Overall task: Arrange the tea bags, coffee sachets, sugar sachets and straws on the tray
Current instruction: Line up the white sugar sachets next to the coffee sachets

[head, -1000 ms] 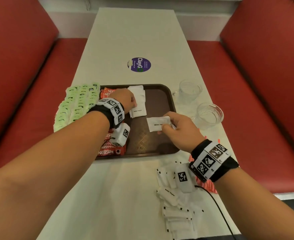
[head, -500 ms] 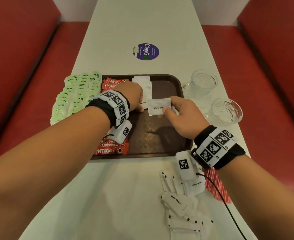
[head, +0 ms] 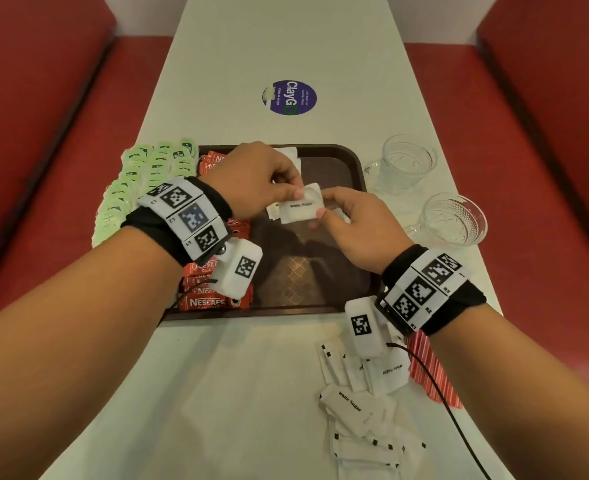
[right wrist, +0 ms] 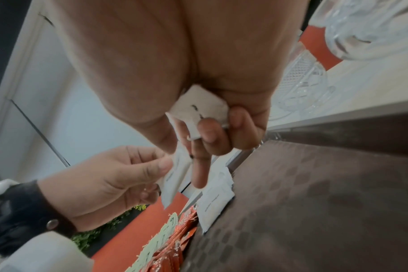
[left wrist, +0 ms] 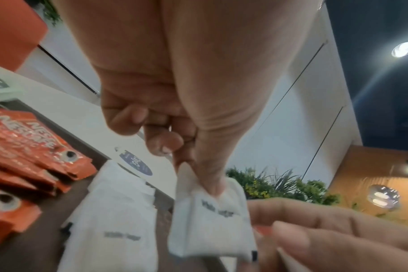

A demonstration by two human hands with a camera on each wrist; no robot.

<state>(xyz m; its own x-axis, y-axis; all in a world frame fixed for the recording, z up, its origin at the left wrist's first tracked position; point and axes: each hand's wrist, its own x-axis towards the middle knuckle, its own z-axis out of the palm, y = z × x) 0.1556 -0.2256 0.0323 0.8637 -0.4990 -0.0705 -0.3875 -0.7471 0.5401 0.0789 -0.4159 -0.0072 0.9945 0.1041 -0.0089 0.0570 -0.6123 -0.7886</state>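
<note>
Above the brown tray [head: 341, 161] both hands hold one white sugar sachet [head: 300, 209]. My left hand [head: 295, 192] pinches its left end between thumb and finger; in the left wrist view the thumb presses on that sachet [left wrist: 210, 220]. My right hand [head: 321, 212] pinches the right end and keeps more sugar sachets [right wrist: 198, 108] under its curled fingers. On the tray lie red coffee sachets [head: 213, 301] along the left side and a row of sugar sachets [head: 291, 154] partly hidden by my left hand. Green tea bags [head: 137, 174] are spread left of the tray.
Loose sugar sachets [head: 366, 410] lie in a pile on the table near me, with red-striped straws [head: 431, 372] beside them under my right wrist. Two glass cups [head: 407, 161] [head: 454, 220] stand right of the tray. A round sticker [head: 289, 97] lies farther away.
My right hand brought the sachet leftward over the tray. My left hand lifted off the sugar row and took hold of the sachet's left end.
</note>
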